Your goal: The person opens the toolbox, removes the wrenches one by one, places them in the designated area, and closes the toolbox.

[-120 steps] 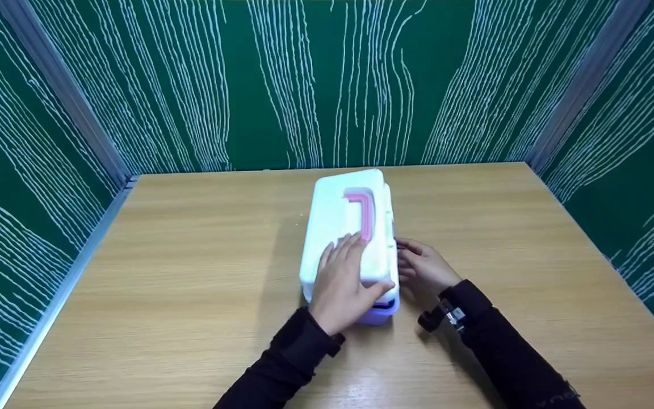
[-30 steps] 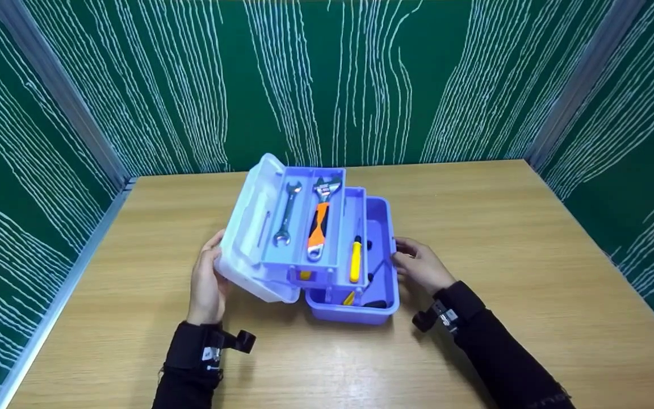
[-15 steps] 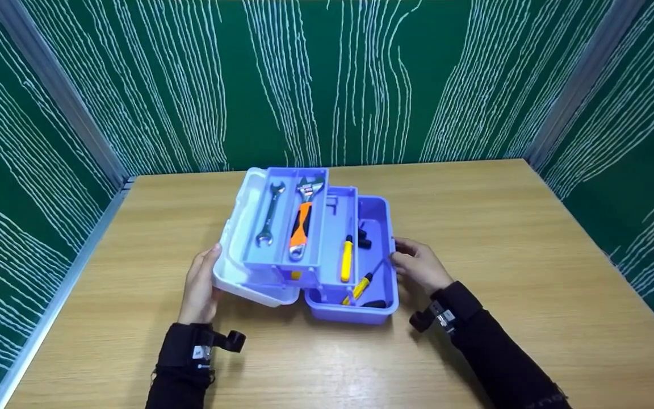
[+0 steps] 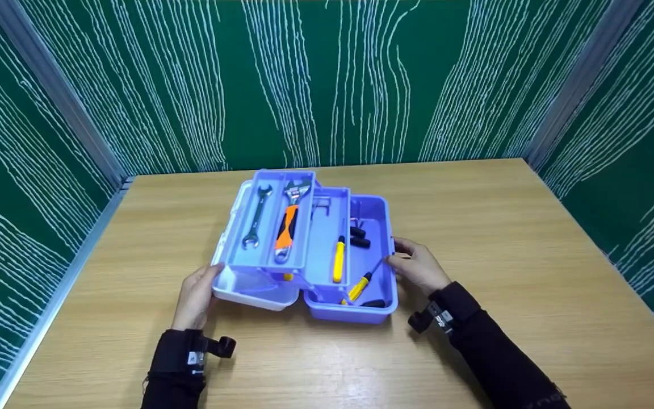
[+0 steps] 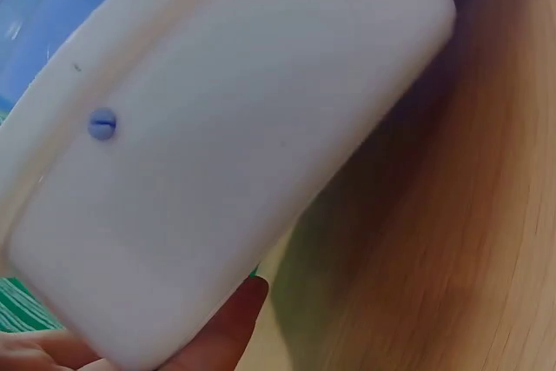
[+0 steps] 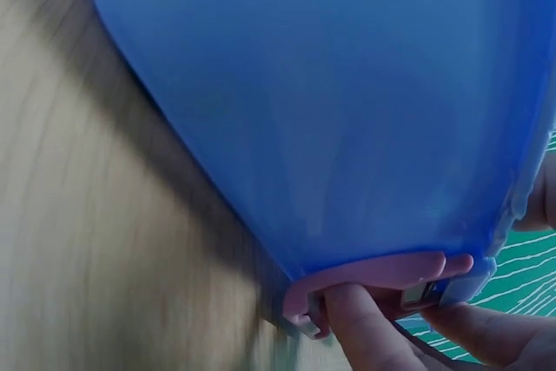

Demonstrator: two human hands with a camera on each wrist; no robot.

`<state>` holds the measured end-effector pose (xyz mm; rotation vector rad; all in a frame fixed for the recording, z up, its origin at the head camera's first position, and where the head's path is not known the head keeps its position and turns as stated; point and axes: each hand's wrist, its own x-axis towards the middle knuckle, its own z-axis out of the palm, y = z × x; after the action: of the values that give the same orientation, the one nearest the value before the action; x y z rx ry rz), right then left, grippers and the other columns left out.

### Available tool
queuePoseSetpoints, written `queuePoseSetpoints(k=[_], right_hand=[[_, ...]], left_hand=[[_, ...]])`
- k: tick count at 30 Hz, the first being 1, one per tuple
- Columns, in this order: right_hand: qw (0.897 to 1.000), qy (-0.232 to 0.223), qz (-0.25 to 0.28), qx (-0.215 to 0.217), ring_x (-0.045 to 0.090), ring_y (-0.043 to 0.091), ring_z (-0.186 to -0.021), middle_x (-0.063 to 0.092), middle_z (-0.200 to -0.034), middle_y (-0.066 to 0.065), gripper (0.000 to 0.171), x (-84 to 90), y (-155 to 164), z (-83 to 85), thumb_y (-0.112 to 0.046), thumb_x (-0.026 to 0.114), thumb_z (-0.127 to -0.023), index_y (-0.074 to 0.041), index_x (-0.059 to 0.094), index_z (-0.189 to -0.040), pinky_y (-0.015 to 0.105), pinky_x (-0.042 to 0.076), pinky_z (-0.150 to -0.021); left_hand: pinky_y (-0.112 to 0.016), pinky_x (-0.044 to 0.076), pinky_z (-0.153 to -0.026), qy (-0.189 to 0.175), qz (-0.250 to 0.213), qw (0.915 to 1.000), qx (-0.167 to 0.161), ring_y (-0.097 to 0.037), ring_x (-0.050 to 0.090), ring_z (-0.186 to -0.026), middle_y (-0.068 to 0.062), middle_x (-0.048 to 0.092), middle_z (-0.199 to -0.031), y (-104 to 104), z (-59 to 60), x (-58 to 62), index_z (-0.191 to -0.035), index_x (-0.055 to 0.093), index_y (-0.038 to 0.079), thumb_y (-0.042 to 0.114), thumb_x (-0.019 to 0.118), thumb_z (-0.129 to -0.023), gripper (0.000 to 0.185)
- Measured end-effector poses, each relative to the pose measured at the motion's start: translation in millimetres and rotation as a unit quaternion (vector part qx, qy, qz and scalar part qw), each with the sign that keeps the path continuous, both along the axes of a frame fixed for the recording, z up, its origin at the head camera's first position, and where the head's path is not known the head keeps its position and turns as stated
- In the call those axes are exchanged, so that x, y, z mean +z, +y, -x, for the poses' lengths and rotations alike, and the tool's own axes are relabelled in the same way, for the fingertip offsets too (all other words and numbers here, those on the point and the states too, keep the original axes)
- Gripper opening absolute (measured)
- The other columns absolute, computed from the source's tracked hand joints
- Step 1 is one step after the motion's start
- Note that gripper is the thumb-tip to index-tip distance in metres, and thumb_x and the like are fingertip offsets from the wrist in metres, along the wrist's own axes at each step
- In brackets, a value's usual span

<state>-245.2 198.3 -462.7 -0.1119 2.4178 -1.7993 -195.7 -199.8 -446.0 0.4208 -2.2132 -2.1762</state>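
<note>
On the table a purple toolbox (image 4: 349,314) stands unfolded, its stepped trays spread leftward over the white lid (image 4: 256,291). My left hand (image 4: 193,298) grips the lid's left edge, thumb on top and fingers underneath; the left wrist view shows the lid's end wall (image 5: 234,136) tilted above the wood. At the box's right wall, my right hand (image 4: 420,267) has its thumb over the rim and fingers outside, around a pink latch (image 6: 373,271). The top tray holds an open-end wrench (image 4: 257,217) and an orange-handled adjustable wrench (image 4: 286,230). A yellow-handled screwdriver (image 4: 339,260) lies in the middle tray.
In the box's bottom lie another yellow-handled screwdriver (image 4: 359,288) and black-handled pieces (image 4: 360,241). A bent metal piece (image 4: 322,205) sits in the middle tray. Green panels with white lines (image 4: 327,85) border the wooden table (image 4: 508,244) at the back and sides.
The lid, closed with the left hand on it at first, has swung left and down, fanning out the trays. My left hand lowered with it; the right hand stays at the box's right side.
</note>
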Motion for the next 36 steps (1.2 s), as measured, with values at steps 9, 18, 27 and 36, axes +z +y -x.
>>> queuePoseSetpoints(k=[9, 18, 27, 36], right_hand=[[0.998, 0.022, -0.063, -0.008, 0.063, 0.037, -0.111, 0.049, -0.139, 0.03, 0.061, -0.4, -7, -1.3, -0.008, 0.059, -0.087, 0.009, 0.04, -0.143, 0.037, 0.057, -0.09], [0.998, 0.022, -0.064, -0.012, 0.061, 0.037, -0.114, 0.05, -0.139, 0.028, 0.061, -3.6, -7, 0.1, -0.007, 0.06, -0.087, 0.007, 0.041, -0.143, 0.039, 0.055, -0.093], [0.998, 0.016, -0.055, -0.013, 0.06, 0.037, -0.114, 0.051, -0.136, 0.028, 0.059, -2.4, -8, -3.5, -0.008, 0.059, -0.087, 0.006, 0.043, -0.142, 0.035, 0.054, -0.09], [0.998, 0.015, -0.051, -0.014, 0.06, 0.039, -0.115, 0.05, -0.136, 0.029, 0.061, -1.5, -5, -2.3, -0.008, 0.059, -0.087, 0.007, 0.041, -0.143, 0.038, 0.055, -0.091]], left_hand=[[-0.027, 0.036, -0.058, 0.023, 0.269, 0.9629, -0.003, -0.014, 0.044, -0.06, -0.001, 0.049, -0.063, -1, -0.5, -2.6, -0.088, 0.067, -0.006, 0.018, 0.044, -0.102, 0.036], [-0.046, 0.049, -0.084, 0.035, 0.333, 0.9424, -0.007, -0.035, 0.065, -0.098, -0.025, 0.07, -0.108, -2, -0.1, -12.3, -0.118, 0.066, -0.007, 0.013, 0.046, -0.101, 0.033], [-0.04, 0.049, -0.077, 0.027, 0.341, 0.9396, -0.012, -0.032, 0.065, -0.091, -0.022, 0.073, -0.098, -4, -3.1, -16.2, -0.107, 0.072, -0.005, 0.011, 0.053, -0.097, 0.027], [-0.055, 0.043, -0.103, 0.001, 0.303, 0.9525, -0.031, -0.044, 0.055, -0.122, -0.03, 0.057, -0.132, -6, 3.9, 4.2, -0.138, 0.049, -0.006, 0.015, 0.042, -0.1, 0.044]])
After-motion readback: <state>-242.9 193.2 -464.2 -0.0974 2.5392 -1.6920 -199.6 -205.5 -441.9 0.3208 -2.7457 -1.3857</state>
